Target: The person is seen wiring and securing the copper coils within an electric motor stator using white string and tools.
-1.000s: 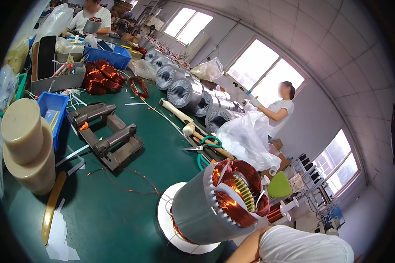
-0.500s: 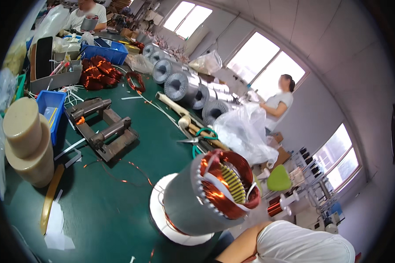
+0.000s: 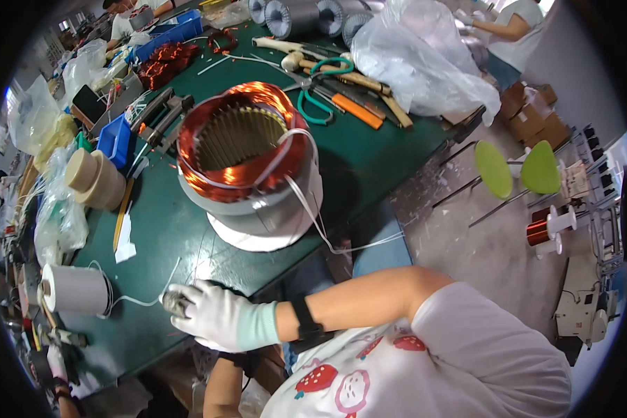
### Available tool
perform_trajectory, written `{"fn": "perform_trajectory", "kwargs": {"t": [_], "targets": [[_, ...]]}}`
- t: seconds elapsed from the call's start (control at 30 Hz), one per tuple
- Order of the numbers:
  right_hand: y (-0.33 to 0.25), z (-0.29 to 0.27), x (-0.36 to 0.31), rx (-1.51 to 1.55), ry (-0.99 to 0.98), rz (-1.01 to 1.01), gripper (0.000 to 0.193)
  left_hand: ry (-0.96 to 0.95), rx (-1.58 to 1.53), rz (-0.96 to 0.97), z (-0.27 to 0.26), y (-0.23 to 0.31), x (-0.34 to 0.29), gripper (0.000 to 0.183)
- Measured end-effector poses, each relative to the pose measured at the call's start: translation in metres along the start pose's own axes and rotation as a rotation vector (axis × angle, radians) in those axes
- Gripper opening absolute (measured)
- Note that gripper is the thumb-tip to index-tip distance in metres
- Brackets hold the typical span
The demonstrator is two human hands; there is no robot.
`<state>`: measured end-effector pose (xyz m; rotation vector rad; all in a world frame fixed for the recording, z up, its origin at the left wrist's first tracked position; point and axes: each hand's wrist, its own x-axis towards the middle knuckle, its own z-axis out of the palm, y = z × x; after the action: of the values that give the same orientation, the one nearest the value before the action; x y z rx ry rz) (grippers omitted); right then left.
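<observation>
A motor stator [image 3: 258,202] with copper windings round its top stands upright on a white round base on the green table. White cords hang from its winding toward my lap. My right hand [image 3: 219,317], in a white glove with a pale green cuff, is low over the table's near edge. Its fingers are curled, and a thin white cord [image 3: 139,302] from a white spool [image 3: 76,289] runs to the dark-stained fingertips. My left forearm [image 3: 223,390] rises from the lower edge; the left hand is hidden behind the right one.
Scissors [image 3: 306,83], an orange-handled tool [image 3: 357,111] and mallets lie beyond the stator. A clear plastic bag [image 3: 425,56] covers the far right. Cream stepped cylinders [image 3: 97,177] and a blue tray [image 3: 115,139] stand left. Another person's gloved hand [image 3: 57,362] shows lower left.
The view has swung down and toward my body. The stator appears more upright and farther left; my gloved right hand and the white spool have come into view.
</observation>
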<state>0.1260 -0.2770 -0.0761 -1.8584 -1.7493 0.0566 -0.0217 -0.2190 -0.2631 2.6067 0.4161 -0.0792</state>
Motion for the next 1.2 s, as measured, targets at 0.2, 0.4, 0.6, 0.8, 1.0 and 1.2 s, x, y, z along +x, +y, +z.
{"fn": "perform_trajectory", "kwargs": {"t": [0.2,0.4,0.6,0.8,1.0,1.2], "targets": [[0.020,-0.091,-0.116,0.408,0.344,-0.104,0.028,0.025,0.094,0.266,-0.002,0.032,-0.034,0.025],[0.061,-0.132,-0.170,0.872,0.670,0.613,0.027,0.250,-0.625,0.238,-0.138,0.189,0.004,0.027],[0.101,-0.151,-0.129,0.085,0.558,0.790,0.037,0.131,-1.349,0.012,-0.138,0.259,0.072,0.060],[0.143,-0.139,-0.151,0.086,0.419,0.651,0.026,0.087,-1.496,-0.038,-0.137,0.271,0.067,0.043],[0.091,-0.205,-0.200,1.390,0.719,0.500,0.029,0.135,-1.543,-0.060,-0.141,0.252,0.039,0.033],[0.098,-0.244,-0.218,2.152,0.665,-0.306,0.031,0.106,-1.525,-0.116,-0.129,0.254,0.044,0.029]]}}
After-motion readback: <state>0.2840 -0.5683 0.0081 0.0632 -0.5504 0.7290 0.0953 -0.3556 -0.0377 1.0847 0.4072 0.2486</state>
